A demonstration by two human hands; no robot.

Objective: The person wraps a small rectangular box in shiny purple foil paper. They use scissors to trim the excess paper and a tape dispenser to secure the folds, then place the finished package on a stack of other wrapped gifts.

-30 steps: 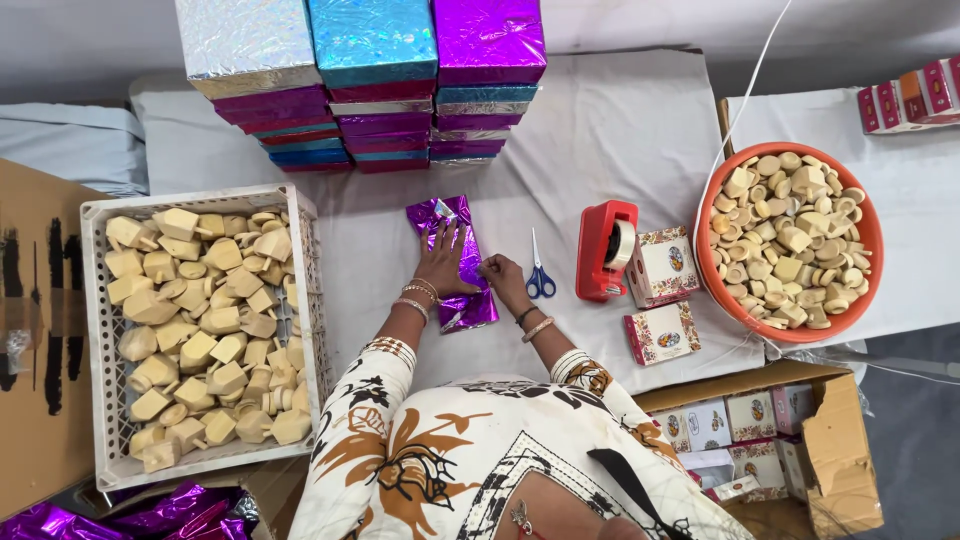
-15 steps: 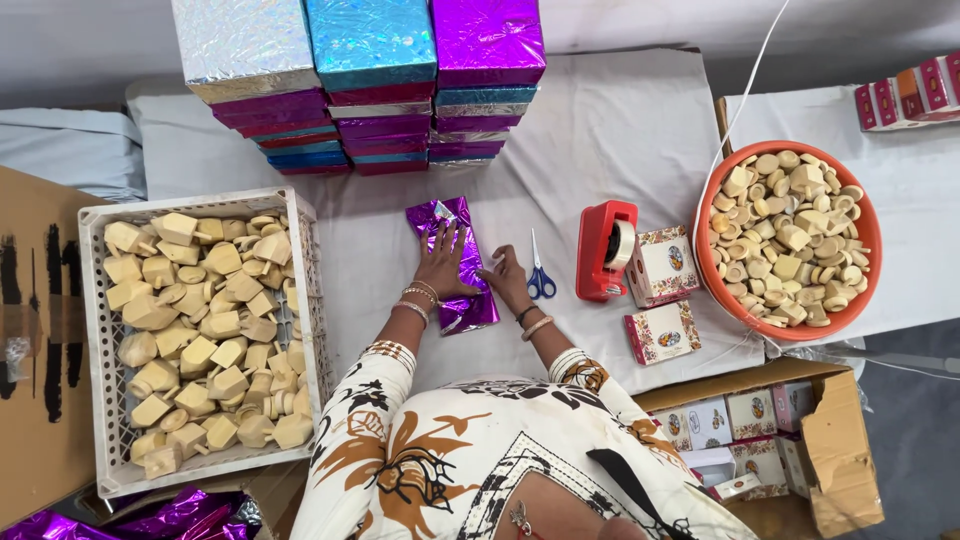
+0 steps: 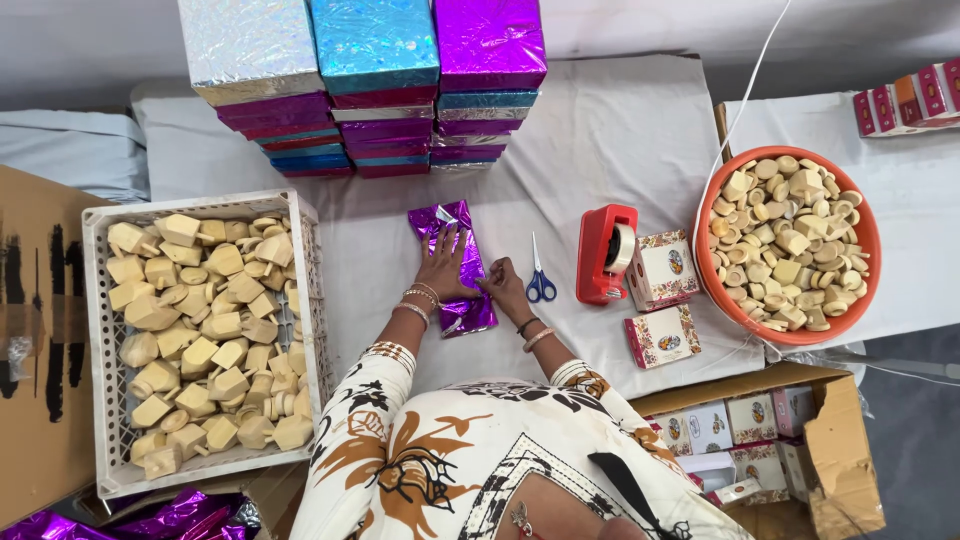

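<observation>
Fingers (image 3: 447, 262) of left hand (image 3: 443, 275) spread flat on purple foil packet (image 3: 455, 262); right hand (image 3: 503, 285) pinches its edge; long axis runs away from person.

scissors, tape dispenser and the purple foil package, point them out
scissors (image 3: 541, 285), head view, on the blue handles
tape dispenser (image 3: 600, 255), head view, on its red body
purple foil package (image 3: 450, 222), head view, on its far end

1. My left hand (image 3: 445, 268) lies flat on a small box half wrapped in shiny purple foil paper (image 3: 456, 262) on the white-covered surface (image 3: 610, 130).
2. My right hand (image 3: 503, 284) pinches the foil's right edge.
3. Blue-handled scissors (image 3: 540, 275) lie just right of it, beside a red tape dispenser (image 3: 606, 254).
4. A white plastic crate of pale wooden blocks (image 3: 100, 330) sits left; an orange round tub of similar pieces (image 3: 868, 240) sits right.
</observation>
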